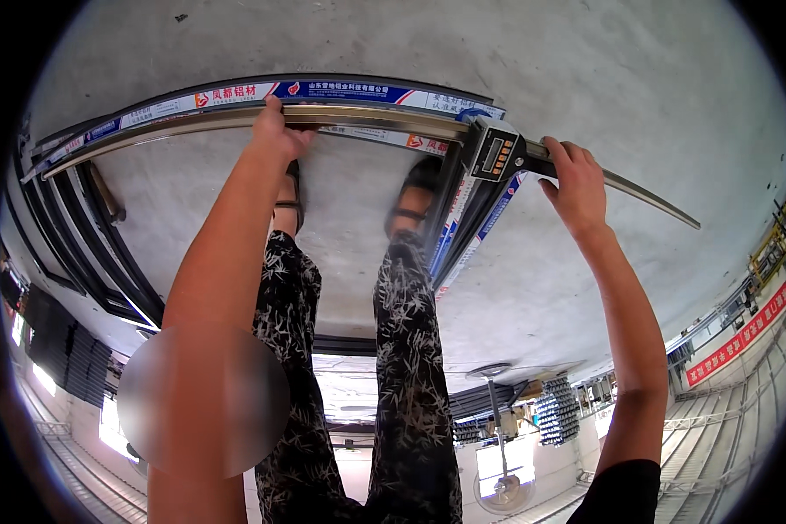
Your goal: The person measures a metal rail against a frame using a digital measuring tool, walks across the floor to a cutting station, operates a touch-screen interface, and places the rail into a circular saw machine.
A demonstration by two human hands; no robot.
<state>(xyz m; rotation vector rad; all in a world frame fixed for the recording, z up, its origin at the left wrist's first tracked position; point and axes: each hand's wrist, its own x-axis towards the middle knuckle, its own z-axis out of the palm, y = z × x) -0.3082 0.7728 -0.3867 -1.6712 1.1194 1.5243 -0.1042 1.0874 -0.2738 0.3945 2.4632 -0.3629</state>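
Note:
A long digital caliper (375, 119), with a metal bar and a dark readout head (496, 148) with orange buttons, lies across a dark metal window-type frame (345, 90). Blue-and-white printed film covers the frame's faces. Around the bar, left of the readout, the fingers of my left hand (279, 135) are closed. My right hand (578, 183) grips the caliper just right of the readout, fingers over the top and thumb below. Beyond it the thin bar end (655, 203) sticks out past the frame corner. The readout head sits at that corner, where a side profile (463, 218) runs back toward me.
Several dark frames (105, 236) stand or lie at the left, with a brown stick-like piece (106, 194) beside them. Grey concrete floor (349, 39) spreads around. Toward the lower edge are a standing fan (500, 489), stacked profiles (557, 410) and a red banner (740, 336).

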